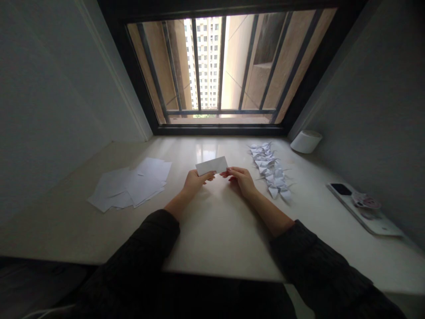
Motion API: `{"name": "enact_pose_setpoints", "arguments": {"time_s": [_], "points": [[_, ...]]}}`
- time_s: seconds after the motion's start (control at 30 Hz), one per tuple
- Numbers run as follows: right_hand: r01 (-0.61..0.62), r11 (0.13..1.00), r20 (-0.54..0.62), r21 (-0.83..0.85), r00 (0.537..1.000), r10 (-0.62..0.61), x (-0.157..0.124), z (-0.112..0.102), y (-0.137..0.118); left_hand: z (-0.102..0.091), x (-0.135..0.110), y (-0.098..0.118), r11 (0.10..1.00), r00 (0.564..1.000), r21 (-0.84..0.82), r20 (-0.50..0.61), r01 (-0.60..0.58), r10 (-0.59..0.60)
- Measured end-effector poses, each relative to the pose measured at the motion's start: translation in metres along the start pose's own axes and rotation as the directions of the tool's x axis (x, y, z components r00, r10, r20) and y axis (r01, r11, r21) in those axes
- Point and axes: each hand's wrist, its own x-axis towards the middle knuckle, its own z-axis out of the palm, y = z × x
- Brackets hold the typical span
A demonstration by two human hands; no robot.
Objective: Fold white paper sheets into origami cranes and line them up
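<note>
Head view: what's held?

"Thin white paper rectangle [211,165], mid-frame. Left hand [195,180] clamped on its lower left, right hand [244,179] pinching its lower right corner; two-ended hold, presumably for steadiness."

"Around it?"

"Loose flat white paper sheets [149,182], left of frame, overlapping; small pointed white folded-paper figures [265,164], right of frame, packed tight. Probably placed on opposite sides to avoid mixing."

"Unclear?"

"Paper hides part of both grips; figures overlap, can't count. Black fabric sleeves [146,239] run into darkness, bottom of frame."

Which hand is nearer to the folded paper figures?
Right. The right hand is just left of the folded paper figures; the left hand is farther away, by the left end of the held paper.
</note>
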Motion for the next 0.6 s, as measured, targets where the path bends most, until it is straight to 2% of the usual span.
{"name": "enact_pose_setpoints", "arguments": {"time_s": [0.17,0.3,0.43,0.6], "points": [[0.063,0.987,0.001,-0.145,0.998,-0.064,-0.002,0.003,-0.004,-0.004,0.000,-0.004,0.991,0.994,0.082,0.030,-0.110,0.107],[0.077,0.964,0.012,-0.255,0.997,-0.077,0.000,0.003,0.000,-0.004,0.000,-0.006,0.989,0.994,0.100,0.024,-0.112,0.110],[0.062,0.973,-0.025,-0.221,0.997,-0.069,-0.001,0.005,0.006,-0.001,0.000,-0.006,0.998,0.998,-0.012,-0.006,-0.066,0.066],[0.066,0.987,-0.089,-0.149,0.993,-0.080,-0.005,0.012,0.007,0.003,0.001,-0.008,0.993,0.997,-0.109,0.055,-0.043,0.049]]}}
